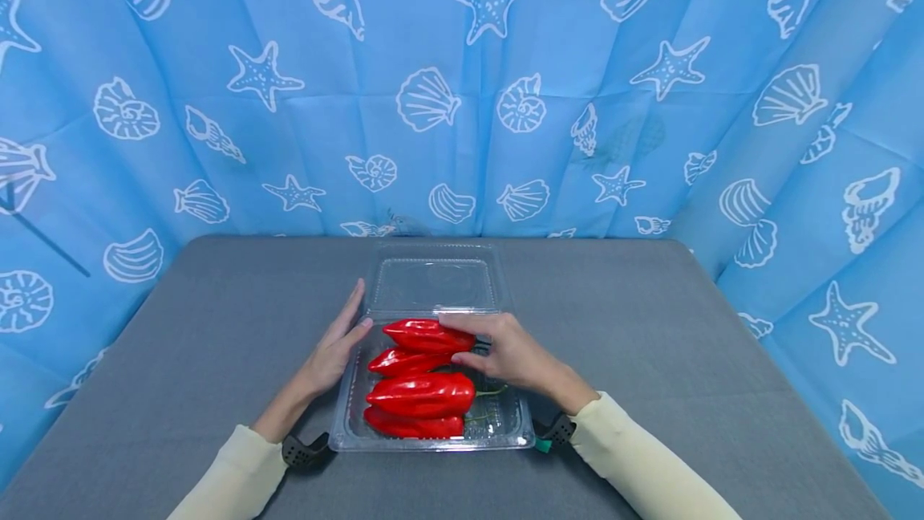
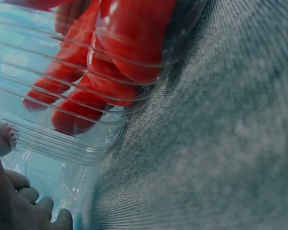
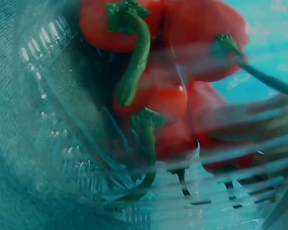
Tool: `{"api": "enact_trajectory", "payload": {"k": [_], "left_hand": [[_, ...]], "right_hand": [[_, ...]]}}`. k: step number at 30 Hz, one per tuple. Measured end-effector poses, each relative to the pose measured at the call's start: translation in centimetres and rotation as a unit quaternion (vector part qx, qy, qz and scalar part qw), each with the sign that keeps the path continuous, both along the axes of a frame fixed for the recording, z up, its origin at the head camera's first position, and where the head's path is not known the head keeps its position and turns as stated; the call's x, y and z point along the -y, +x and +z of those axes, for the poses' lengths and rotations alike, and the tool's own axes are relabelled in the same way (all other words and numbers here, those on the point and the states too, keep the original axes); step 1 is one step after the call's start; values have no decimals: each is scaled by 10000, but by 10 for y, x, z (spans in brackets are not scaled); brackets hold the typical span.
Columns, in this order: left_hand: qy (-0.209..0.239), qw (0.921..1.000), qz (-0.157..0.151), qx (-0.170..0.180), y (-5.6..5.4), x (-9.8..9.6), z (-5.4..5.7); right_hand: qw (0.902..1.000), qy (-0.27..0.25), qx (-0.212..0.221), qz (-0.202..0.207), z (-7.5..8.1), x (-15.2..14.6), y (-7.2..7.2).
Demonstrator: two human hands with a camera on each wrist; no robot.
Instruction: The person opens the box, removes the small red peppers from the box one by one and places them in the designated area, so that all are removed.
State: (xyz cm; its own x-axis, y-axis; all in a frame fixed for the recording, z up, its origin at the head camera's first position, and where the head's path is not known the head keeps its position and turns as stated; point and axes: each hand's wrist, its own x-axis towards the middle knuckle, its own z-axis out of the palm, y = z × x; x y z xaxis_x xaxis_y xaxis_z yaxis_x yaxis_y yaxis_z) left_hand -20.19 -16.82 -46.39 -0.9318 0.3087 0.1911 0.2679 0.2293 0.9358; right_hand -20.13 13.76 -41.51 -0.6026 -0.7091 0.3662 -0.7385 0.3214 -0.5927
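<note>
A clear plastic clamshell box (image 1: 520,424) lies with several red peppers (image 1: 422,394) side by side in its base, tips to the left and green stems (image 3: 139,62) to the right. My right hand (image 1: 508,353) reaches over the right side and holds the farthest red pepper (image 1: 411,335), fingers along its far side and thumb on the near side. At the left wall my left hand (image 1: 338,350) is extended, its thumb at the rim and its fingers straight. From the left wrist, the red peppers (image 2: 134,38) show through the ribbed wall.
The box's lid (image 1: 433,283) is folded back flat behind the base. A grey cloth-covered table (image 1: 650,327) supports everything. Behind and at the sides hangs a blue curtain (image 1: 462,151) with white shells and starfish. Both wrists wear black straps (image 1: 306,452).
</note>
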Motion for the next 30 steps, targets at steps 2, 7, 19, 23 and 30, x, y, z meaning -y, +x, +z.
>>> {"api": "enact_trajectory", "payload": {"k": [2,7,19,23,30], "left_hand": [[11,10000,-6,-5,0,0,0],[32,10000,19,-29,0,0,0],[-1,9999,102,-87,1,-1,1],[19,9998,120,-134,1,0,0],[30,9997,108,-199,1,1,-1]], "right_hand": [[10000,-30,-38,-59,0,0,0],[9994,-266,-25,-218,1,-2,1],[9867,-1150,287,-1112,20,-20,-5],[9779,-1429,484,-1447,25,-29,-10],[9542,-2039,617,-2101,22,-47,-24]]}}
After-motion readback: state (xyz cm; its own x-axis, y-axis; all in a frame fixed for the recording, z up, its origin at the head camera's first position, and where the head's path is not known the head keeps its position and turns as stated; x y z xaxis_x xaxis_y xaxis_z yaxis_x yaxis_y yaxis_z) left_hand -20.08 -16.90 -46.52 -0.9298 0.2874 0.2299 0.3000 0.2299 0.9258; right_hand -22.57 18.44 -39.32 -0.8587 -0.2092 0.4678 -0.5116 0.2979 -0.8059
